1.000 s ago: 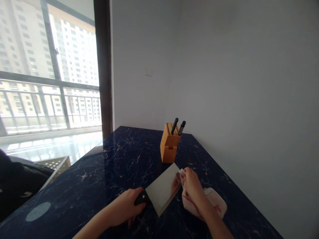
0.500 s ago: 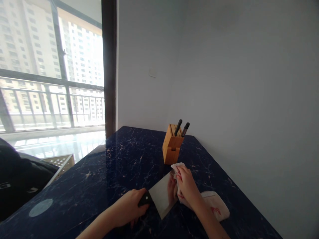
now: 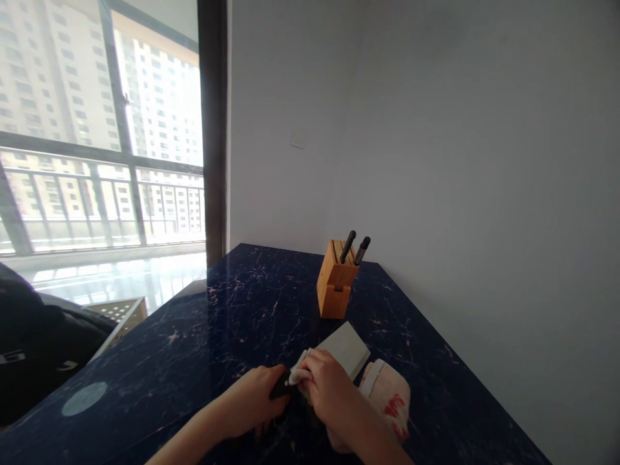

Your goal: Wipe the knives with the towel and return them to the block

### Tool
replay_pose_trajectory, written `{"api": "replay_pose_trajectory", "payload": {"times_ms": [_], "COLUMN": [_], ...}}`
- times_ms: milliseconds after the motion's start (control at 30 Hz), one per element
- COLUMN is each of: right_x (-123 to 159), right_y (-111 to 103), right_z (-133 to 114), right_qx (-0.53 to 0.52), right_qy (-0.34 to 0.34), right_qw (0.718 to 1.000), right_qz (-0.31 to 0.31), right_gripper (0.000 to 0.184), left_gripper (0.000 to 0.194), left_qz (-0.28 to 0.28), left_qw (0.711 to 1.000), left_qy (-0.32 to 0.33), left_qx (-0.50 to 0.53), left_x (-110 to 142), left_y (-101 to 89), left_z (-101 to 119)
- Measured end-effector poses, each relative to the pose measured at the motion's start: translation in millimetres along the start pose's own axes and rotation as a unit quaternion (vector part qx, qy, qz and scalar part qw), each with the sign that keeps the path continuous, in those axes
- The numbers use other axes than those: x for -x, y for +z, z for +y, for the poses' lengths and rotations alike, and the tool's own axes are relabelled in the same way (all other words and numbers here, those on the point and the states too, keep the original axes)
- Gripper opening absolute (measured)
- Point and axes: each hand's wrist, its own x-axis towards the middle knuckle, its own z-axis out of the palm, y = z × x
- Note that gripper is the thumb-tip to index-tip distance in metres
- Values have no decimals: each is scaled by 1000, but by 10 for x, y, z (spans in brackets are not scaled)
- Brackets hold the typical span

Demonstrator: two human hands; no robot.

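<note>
My left hand (image 3: 252, 402) is closed round the black handle of a broad steel cleaver (image 3: 346, 349) that lies low over the dark marble counter (image 3: 213, 329). My right hand (image 3: 325, 387) is closed on a white cloth with red print (image 3: 387, 397) and presses it against the blade close to the handle. The rest of the cloth trails to the right on the counter. The far end of the blade shows bare beyond my right hand.
A wooden knife block (image 3: 336, 284) with two black-handled knives stands behind the cleaver near the white wall. A tall window (image 3: 97, 129) fills the left. A dark bag (image 3: 33, 342) and a perforated box (image 3: 121, 310) lie off the counter's left edge.
My right hand has drawn the cloth from the blade's far tip back to the handle end. The blade has tipped flatter. My left hand has kept its grip.
</note>
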Motion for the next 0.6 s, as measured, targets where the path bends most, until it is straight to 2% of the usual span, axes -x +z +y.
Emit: {"api": "replay_pose_trajectory", "payload": {"times_ms": [67,167,233,500,600], "right_x": [-1,-11,-10,157,167], "right_y": [6,42,54,-143,-142], "right_z": [24,-4,-32,-15,77], "right_qx": [-13,-16,4,47,64], "right_qy": [0,5,-4,2,11], "right_qw": [1000,999,999,994,992], "right_qz": [-4,34,37,-99,-104], "right_gripper": [17,21,23,20,21], "left_gripper": [21,22,23,20,20], "left_qz": [1,-2,1,1,-20], "left_qw": [1000,1000,1000,1000,999], "left_qy": [-3,9,12,5,3], "left_qx": [-7,-1,-1,4,40], "left_x": [1,-2,-4,-6,-4], "left_y": [1,4,8,17,9], "left_z": [3,5,1,9,14]}}
